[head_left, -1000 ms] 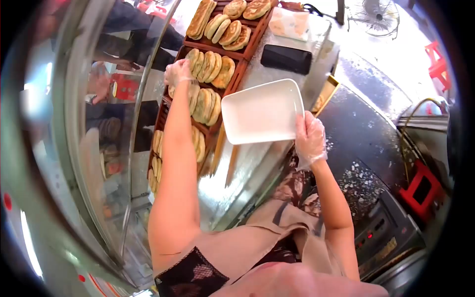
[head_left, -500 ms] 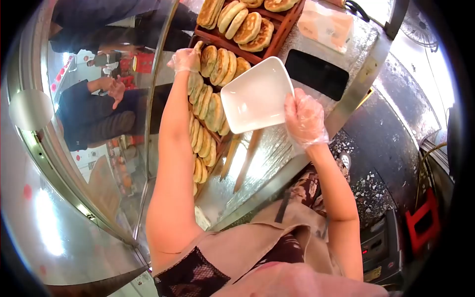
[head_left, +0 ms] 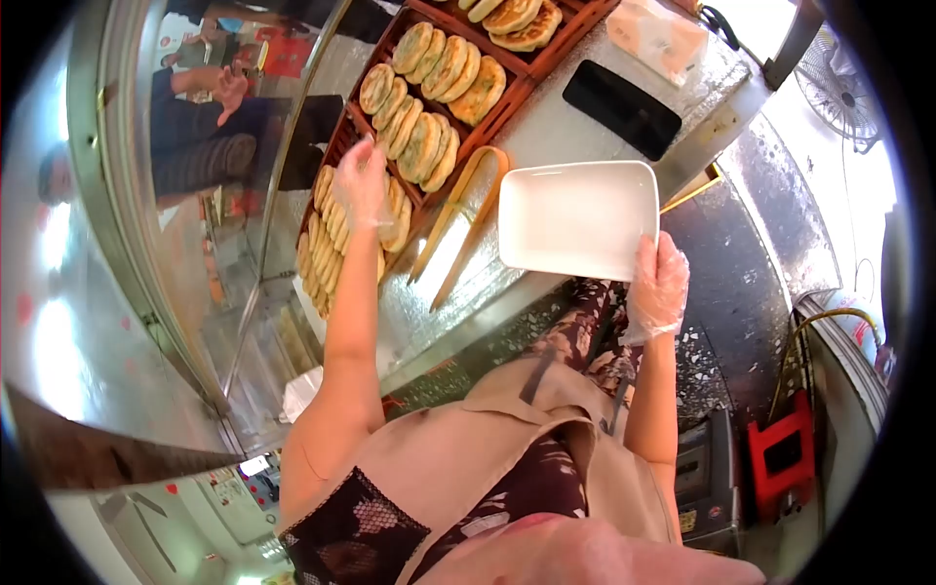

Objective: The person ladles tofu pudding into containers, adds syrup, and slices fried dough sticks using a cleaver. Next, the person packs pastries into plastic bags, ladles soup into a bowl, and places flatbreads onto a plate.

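My right hand (head_left: 659, 290), in a clear plastic glove, grips the right edge of an empty white rectangular dish (head_left: 579, 220). Over the lower part of the reddish-brown tray (head_left: 425, 202) is my gloved left hand (head_left: 362, 183), its fingers drawn together; whether anything is between them is too small to tell. Round browned flatbreads (head_left: 426, 148) stand in leaning rows above and right of that hand. More flatbreads (head_left: 322, 255), paler and thinner-looking, lie below and left of it. Wooden tongs (head_left: 465, 220) rest on the metal counter between the tray and the dish.
A black phone (head_left: 622, 108) and a clear packet (head_left: 657, 39) lie on the counter at the upper right. Behind the glass on the left, a person's hand (head_left: 230, 92) shows. A fan (head_left: 846, 96) and a red stool (head_left: 783, 458) are at the right.
My left hand has moved down along the tray, away from the upper flatbreads. The dish has shifted right and lower with my right hand. The view has shifted, showing more of the lower rows.
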